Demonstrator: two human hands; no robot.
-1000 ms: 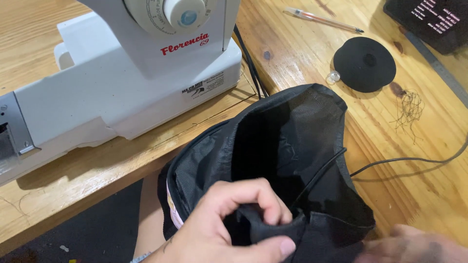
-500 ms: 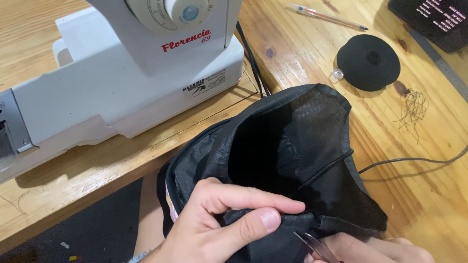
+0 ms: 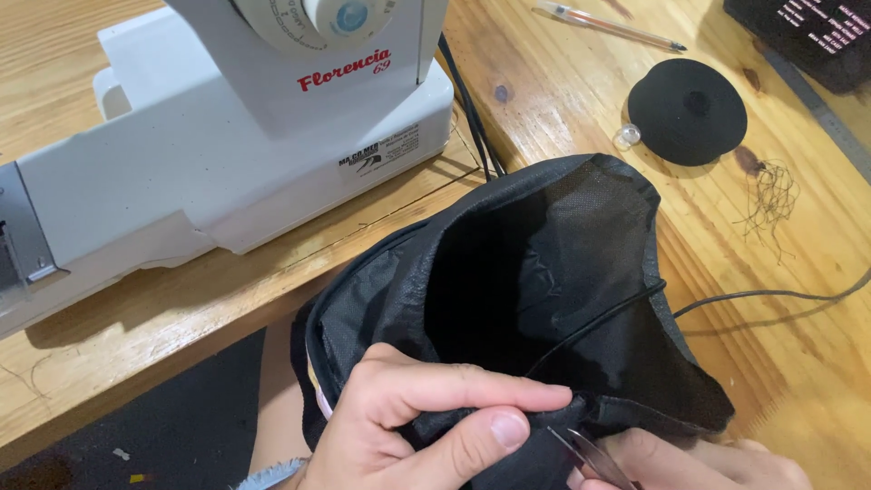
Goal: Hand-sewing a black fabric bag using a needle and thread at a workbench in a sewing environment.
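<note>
Left hand (image 3: 426,426): thumb and fingers clamped on black non-woven fabric bag (image 3: 544,290) rim.
Right hand (image 3: 689,463): fingers closed around small metal snips (image 3: 590,458).

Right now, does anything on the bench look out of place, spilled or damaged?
Only small things: a loose tangle of dark thread clippings lies on the wooden workbench right of the round black fabric disc. A small clear bead-like piece sits against the disc's edge. The black fabric bag shows no visible tear.
</note>
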